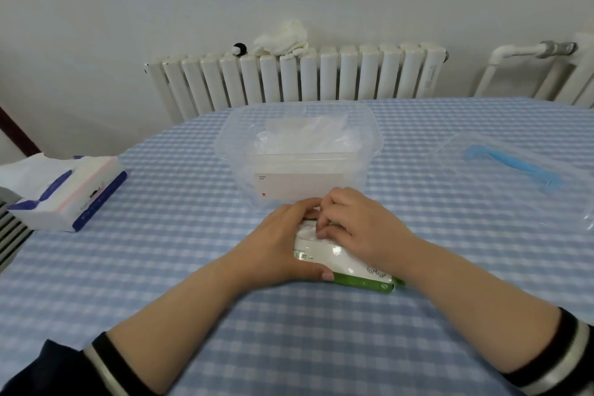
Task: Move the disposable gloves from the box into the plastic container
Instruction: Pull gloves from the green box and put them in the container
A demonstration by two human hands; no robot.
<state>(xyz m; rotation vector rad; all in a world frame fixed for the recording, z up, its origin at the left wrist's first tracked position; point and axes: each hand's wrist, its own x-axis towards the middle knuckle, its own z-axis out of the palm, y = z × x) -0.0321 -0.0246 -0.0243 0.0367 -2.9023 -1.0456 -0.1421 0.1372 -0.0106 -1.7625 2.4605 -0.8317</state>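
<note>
A white and green glove box [350, 270] lies flat on the checked tablecloth in front of me. My left hand [283, 244] grips its left end, thumb along the near side. My right hand [356, 228] rests on top of the box and its fingertips pinch thin clear gloves [308, 231] at the box opening. Just behind the hands stands the clear plastic container [302, 151], open at the top, with several crumpled clear gloves [305, 135] inside.
A tissue pack [67, 193] lies at the left edge of the table. The container's clear lid with a blue handle [511, 167] rests at the right. A white radiator [295, 77] with a cloth on it stands behind the table.
</note>
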